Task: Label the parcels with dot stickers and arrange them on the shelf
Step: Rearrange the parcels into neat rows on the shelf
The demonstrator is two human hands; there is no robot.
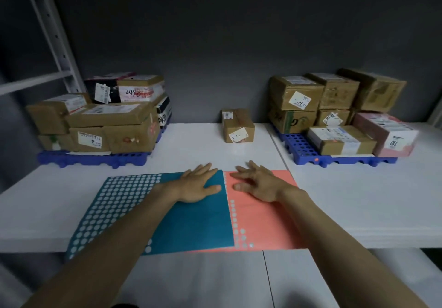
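Only just starting: left hand (198, 185) and right hand (257, 184) flat with straight fingers, holding nothing, on the blue sheet (191, 224) and pink sheet (265, 221) of dot stickers, parcels (238, 126) waiting behind on the tabletop (191, 145).

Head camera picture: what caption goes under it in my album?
Both hands, left and right, flat on sticker sheets, parcels waiting behind.

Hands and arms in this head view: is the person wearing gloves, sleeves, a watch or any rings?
Nothing shows on them. The left hand and right hand are bare, without gloves or visible rings. Both forearms are uncovered up to the frame's lower edge, with no sleeve, watch or wristband in sight.
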